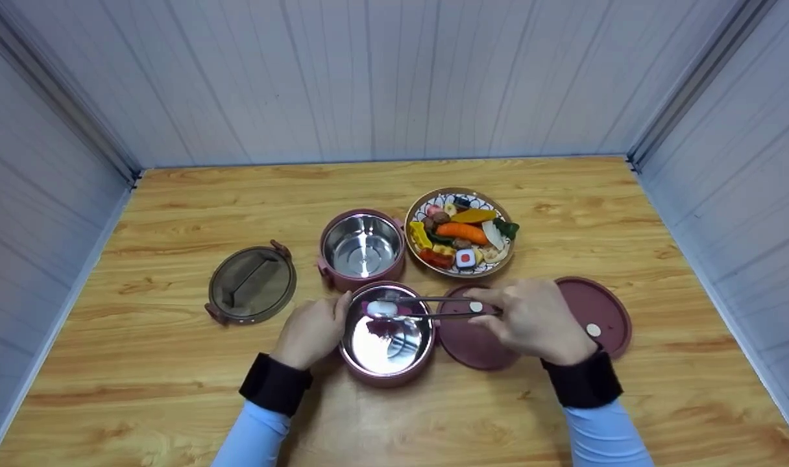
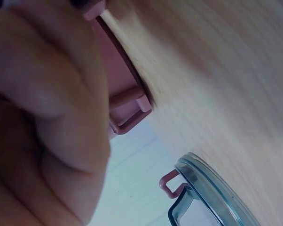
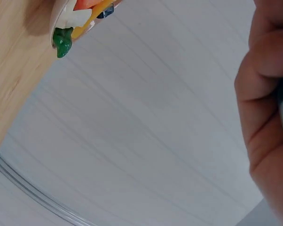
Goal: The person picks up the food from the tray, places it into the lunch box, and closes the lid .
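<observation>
My left hand [image 1: 313, 334] grips the left side of the near pink lunch pot [image 1: 387, 381], thumb at its rim. In the left wrist view, curled fingers [image 2: 71, 108] cover part of a pink pot. Metal tongs [image 1: 453, 316] lie in the grip of my right hand [image 1: 531, 321], reaching leftward over the near pot. Between their tips is a white and purple toy food piece [image 1: 381, 309], inside the pot's upper part. The right wrist view shows the curled right fingers [image 3: 259, 94] at its edge, with the tongs' tips out of that view.
A second pink pot [image 1: 362, 279] stands behind the near one. The patterned plate [image 1: 462, 272] at back right holds several toy foods. To the left lies a clear brown lid [image 1: 252, 285] with clips. Two dark red lids [image 1: 479, 347] lie at right, partly under the right hand.
</observation>
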Demonstrator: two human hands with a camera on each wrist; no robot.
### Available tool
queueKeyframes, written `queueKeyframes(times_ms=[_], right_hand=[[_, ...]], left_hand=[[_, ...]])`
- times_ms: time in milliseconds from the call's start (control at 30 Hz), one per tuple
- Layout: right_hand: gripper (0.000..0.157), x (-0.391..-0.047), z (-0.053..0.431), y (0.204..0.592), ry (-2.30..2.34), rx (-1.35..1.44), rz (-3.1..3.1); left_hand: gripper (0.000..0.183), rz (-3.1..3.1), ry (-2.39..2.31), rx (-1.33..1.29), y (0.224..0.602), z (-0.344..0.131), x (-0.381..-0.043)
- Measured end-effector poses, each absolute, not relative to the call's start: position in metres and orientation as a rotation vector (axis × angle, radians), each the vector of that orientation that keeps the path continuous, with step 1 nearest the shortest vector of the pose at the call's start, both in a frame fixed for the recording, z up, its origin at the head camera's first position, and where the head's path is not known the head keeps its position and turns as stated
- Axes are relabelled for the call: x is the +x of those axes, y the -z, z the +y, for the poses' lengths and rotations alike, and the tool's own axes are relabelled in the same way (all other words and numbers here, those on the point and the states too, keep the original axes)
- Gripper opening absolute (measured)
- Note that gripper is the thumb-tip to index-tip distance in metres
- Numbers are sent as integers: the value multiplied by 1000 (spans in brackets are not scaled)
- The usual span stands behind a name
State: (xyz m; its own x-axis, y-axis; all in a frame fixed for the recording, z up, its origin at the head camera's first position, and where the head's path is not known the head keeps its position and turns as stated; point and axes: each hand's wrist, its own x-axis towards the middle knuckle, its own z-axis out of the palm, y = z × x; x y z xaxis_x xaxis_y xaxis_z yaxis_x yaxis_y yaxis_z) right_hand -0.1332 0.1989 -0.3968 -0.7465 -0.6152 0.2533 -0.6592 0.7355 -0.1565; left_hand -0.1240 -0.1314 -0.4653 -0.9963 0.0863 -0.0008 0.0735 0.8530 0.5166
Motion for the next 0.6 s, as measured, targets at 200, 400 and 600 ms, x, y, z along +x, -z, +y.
queueKeyframes(times_ms=[200, 400, 600], right_hand=[[38, -132, 189, 403, -231, 1024, -2730], [40, -131, 187, 402, -214, 1040, -2695], [41, -130, 192, 397, -217, 1027, -2669]], left_hand=[[54, 3011, -818, 161, 468, -132, -124], [53, 3028, -777, 197, 468, -131, -124], [53, 3029, -751, 194, 468, -132, -125]])
